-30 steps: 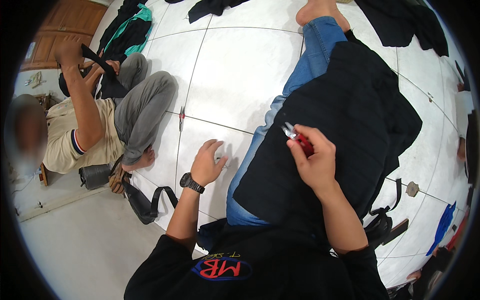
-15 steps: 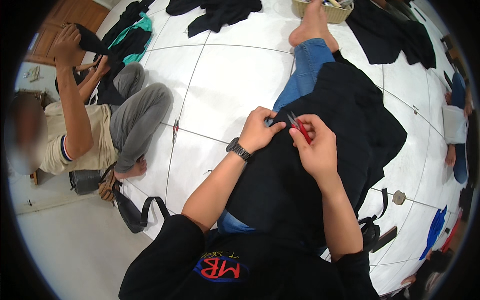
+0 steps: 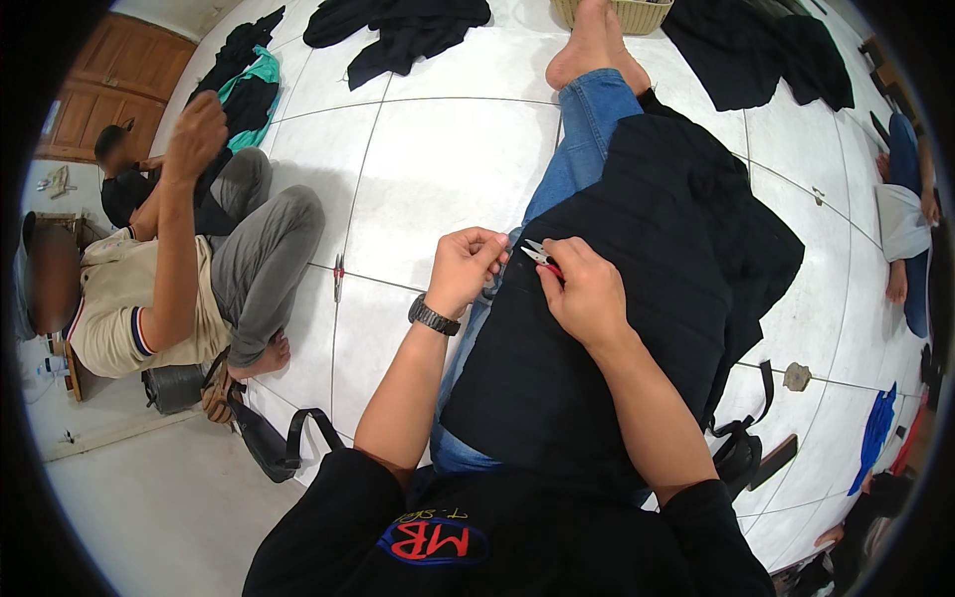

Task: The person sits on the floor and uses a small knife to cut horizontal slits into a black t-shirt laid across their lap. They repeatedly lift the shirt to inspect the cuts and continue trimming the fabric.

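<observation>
Left hand (image 3: 468,271): closed in a pinch just beside the cloth's left edge; whether anything thin is held, cannot tell. Snips (image 3: 545,263): blades parted, aimed at that pinch, handles mostly hidden by right hand (image 3: 587,297), which grips them. Black cloth (image 3: 667,259): draped over legs (image 3: 572,149). Judgement: hold blades flat, tips off cloth and skin.

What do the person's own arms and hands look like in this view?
Both arms come out of loose, short black sleeves and are bare below them. The left hand and right hand wear no gloves. A dark wristwatch with a segmented band circles the left wrist; no watch or band shows on the right.
</observation>
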{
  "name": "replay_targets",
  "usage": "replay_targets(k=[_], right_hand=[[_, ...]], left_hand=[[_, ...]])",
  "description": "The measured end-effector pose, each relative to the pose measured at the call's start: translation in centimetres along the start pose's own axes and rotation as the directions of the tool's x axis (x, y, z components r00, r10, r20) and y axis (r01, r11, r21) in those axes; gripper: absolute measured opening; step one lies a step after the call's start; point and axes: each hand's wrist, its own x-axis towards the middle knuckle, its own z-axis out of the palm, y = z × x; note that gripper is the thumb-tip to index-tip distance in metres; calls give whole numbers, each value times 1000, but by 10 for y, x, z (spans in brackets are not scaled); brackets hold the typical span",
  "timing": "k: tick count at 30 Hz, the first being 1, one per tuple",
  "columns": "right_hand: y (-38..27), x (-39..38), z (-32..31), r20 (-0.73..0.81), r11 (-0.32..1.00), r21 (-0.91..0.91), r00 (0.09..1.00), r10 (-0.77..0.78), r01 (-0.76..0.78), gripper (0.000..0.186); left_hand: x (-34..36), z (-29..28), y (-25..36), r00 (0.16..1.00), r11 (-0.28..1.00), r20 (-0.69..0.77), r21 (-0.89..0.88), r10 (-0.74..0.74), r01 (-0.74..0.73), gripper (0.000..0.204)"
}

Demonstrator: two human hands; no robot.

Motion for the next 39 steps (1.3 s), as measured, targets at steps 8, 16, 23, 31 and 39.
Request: replay_targets(k=[8, 16, 23, 31, 39], right_hand=[[-4, 0, 10, -20, 956, -203, 975, -221, 212, 15], [-4, 1, 11, 16, 946, -223, 971, -238, 236, 17], [-6, 2, 3, -156, 980, -151, 975, -156, 133, 21], [-4, 12, 0, -204, 978, -163, 965, -165, 133, 23], [3, 12, 5, -197, 969, -200, 963, -182, 142, 21]], left_hand=[[-2, 5, 10, 999, 999, -31, 1, 39, -39, 18], [-6, 9, 13, 999, 1000, -37, -1, 25, -25, 17], [-6, 6, 20, 994, 995, -54, -13, 94, -95, 19], [-13, 16, 33, 985, 984, -24, -39, 172, -172, 20], [-20, 8, 26, 981, 980, -9, -28, 195, -195, 20]])
